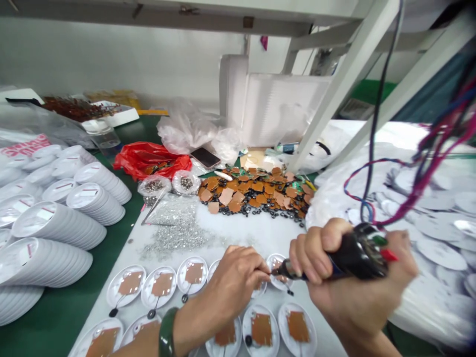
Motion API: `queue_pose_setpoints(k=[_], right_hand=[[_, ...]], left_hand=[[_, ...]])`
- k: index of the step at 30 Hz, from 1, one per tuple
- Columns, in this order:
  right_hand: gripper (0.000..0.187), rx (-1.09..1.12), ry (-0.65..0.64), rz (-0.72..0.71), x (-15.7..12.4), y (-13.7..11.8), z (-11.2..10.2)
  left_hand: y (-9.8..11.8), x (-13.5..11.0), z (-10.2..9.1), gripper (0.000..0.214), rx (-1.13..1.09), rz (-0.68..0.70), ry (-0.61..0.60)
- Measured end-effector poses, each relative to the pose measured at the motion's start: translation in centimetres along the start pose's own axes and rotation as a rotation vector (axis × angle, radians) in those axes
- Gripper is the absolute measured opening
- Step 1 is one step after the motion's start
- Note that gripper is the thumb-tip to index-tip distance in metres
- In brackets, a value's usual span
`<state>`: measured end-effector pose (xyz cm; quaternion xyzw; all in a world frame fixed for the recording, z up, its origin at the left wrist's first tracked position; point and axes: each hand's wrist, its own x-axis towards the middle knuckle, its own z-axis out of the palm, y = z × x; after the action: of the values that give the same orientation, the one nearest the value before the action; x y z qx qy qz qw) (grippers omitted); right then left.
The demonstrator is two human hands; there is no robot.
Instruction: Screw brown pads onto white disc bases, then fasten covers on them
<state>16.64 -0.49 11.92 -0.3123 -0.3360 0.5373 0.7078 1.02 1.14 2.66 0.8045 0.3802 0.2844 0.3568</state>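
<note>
My right hand (357, 292) is wrapped round a black electric screwdriver (344, 255), tilted so that its tip points left. Close by that tip, my left hand (236, 275) has its fingers pinched together; what they hold, if anything, is too small to make out. Under the tip lies a round white plastic cover (275, 260) with a brown circuit board inside, partly hidden by the fingers and tool. Similar covers with boards, such as this white cover (126, 286), lie in two rows. Small black round parts (151, 314) on thin wires hang from some boards. A green bangle (168, 332) circles my left wrist.
Stacks of white covers (55, 225) stand at left. Scattered small screws (178, 233) and a heap of brown boards (253, 191) lie beyond the rows. Bags of metal parts (186, 182), a red bag (137, 158) and a phone (206, 157) sit behind. Wires (416, 188) hang at right.
</note>
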Motion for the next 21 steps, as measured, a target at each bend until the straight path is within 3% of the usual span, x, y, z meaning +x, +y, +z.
queue_pose_setpoints(k=[10, 21], right_hand=[[0.059, 0.023, 0.037, -0.001, -1.4, -1.2, -1.0], [0.060, 0.050, 0.021, 0.004, -1.9, -1.6, -1.9]], left_hand=[[1.4, 0.0, 0.5, 0.018, -0.016, -0.092, 0.002], [1.9, -0.2, 1.0, 0.015, -0.062, -0.100, -0.033]])
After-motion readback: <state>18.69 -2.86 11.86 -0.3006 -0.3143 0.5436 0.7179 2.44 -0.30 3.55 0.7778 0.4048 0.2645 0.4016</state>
